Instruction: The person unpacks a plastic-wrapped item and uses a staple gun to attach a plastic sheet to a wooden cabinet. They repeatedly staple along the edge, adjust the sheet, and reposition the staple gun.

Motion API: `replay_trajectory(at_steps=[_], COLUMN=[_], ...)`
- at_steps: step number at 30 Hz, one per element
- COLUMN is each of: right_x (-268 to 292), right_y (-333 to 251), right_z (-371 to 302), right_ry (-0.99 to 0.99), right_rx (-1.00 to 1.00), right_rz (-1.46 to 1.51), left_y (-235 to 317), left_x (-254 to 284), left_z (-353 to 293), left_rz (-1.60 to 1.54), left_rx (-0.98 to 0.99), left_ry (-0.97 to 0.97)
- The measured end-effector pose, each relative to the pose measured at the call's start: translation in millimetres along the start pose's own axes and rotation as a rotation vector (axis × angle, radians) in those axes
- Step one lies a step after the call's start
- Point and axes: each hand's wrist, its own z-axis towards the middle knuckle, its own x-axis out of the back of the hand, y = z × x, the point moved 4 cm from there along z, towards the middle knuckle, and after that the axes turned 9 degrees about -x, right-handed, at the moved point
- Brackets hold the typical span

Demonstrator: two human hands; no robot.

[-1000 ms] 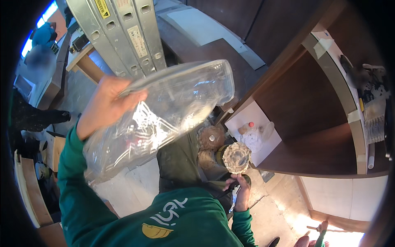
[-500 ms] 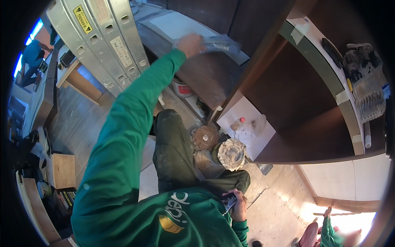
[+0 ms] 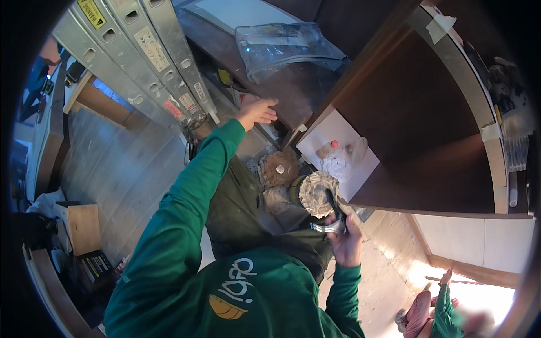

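My left hand [image 3: 258,111] is open, fingers stretched, in the air beside the near edge of a dark wooden panel [image 3: 298,101]. A folded clear plastic sheet [image 3: 287,48] lies on that panel, beyond the hand and apart from it. My right hand [image 3: 346,239] is closed round a black and silver hand tool [image 3: 337,221]; its exact kind is unclear. The tool's black end overlaps the view of a can with a crusted, cream-smeared top [image 3: 317,190]. Left of this can is a brown, crusted round lid [image 3: 277,168] with a pale spot at its middle.
A metal ladder [image 3: 152,62] leans at the left. A white sheet [image 3: 360,174] with a crumpled white lump [image 3: 336,165] and a red cap [image 3: 335,144] lies by the curved dark cabinet [image 3: 422,124]. Another person [image 3: 445,310] is at the lower right.
My left hand has come back toward me from the plastic sheet, which now lies apart from it. My right hand has moved up and forward with the tool. The view has shifted slightly.
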Motion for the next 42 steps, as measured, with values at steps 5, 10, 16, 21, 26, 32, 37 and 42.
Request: replay_trajectory(at_steps=[5,10,16,21,26,32,37,42], right_x=[-95,-100,-85,-85,-56,1,1,-5], right_y=[-13,9,31,11,7,37,64,65], right_z=[40,60,65,51,41,26,6,-3], right_ry=[-0.184,-0.229,-0.117,-0.025,0.089,-0.035,0.029,0.144], right_rx=[0.11,-0.023,-0.005,0.192,0.209,0.169,-0.024,-0.149], right_rz=[0.12,0.099,0.026,-0.111,0.006,0.289,0.453,0.235], left_y=[-28,-37,-38,-38,-42,-46,-72,-89], left_x=[-5,-5,-3,15,24,24,-16,-42], left_z=[17,25,27,25,21,20,-3,-43], left_rz=[-0.11,-0.228,-0.318,-0.303,-0.219,-0.025,0.024,0.044], left_rx=[0.043,0.059,0.065,0.066,0.065,0.025,0.098,0.134], left_ry=[0.096,0.003,0.028,0.164,0.222,0.398,0.348,0.155])
